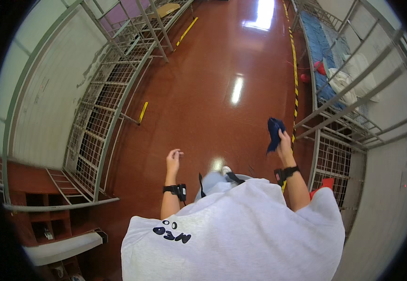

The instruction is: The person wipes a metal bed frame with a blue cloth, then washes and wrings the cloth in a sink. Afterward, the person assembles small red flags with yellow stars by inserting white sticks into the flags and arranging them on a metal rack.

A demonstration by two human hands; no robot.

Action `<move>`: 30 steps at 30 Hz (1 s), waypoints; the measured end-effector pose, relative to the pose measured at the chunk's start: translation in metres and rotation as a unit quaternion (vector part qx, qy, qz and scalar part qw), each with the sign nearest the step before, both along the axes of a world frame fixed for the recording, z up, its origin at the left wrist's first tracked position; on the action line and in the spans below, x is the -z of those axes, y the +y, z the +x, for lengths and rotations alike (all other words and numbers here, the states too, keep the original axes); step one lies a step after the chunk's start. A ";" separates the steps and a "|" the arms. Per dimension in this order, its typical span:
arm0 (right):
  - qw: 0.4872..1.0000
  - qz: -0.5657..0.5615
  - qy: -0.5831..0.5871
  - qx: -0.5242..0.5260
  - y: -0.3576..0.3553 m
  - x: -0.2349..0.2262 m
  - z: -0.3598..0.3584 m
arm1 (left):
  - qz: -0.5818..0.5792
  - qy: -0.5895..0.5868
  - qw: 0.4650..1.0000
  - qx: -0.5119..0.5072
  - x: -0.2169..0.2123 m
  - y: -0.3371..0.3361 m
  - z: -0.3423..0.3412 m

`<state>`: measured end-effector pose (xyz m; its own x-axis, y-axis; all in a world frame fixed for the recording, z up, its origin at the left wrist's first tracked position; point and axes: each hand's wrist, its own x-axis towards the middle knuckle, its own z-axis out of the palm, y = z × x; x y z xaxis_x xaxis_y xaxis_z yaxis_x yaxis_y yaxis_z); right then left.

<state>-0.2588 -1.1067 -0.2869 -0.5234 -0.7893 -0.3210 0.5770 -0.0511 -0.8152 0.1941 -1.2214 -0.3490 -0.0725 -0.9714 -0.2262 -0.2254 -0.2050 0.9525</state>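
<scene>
The dark blue cloth (274,133) is in your right hand (284,144), up above the red floor (203,93), and your fingers hold it. Your left hand (173,160) has loose, slightly bent fingers. Metal beds (101,126) stand on both sides.

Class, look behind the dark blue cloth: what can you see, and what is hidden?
Behind the dark blue cloth, held in the right hand, the red floor shows around its edges. The patch directly behind the cloth is covered; anything there cannot be seen.
</scene>
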 end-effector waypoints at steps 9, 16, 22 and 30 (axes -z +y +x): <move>0.999 -0.013 0.038 -0.011 -0.344 0.001 -0.083 | 0.045 -0.053 0.996 -0.059 0.048 -0.262 -0.035; 0.990 0.036 0.066 0.123 -0.481 0.024 -0.244 | -0.096 -0.062 0.989 0.098 0.012 -0.594 -0.218; 0.947 0.088 0.068 0.300 -0.560 0.019 -0.367 | -0.088 -0.072 0.962 0.248 -0.058 -0.802 -0.463; 0.913 0.134 0.096 0.374 -0.736 0.096 -0.558 | -0.107 -0.048 0.974 0.196 0.000 -1.026 -0.654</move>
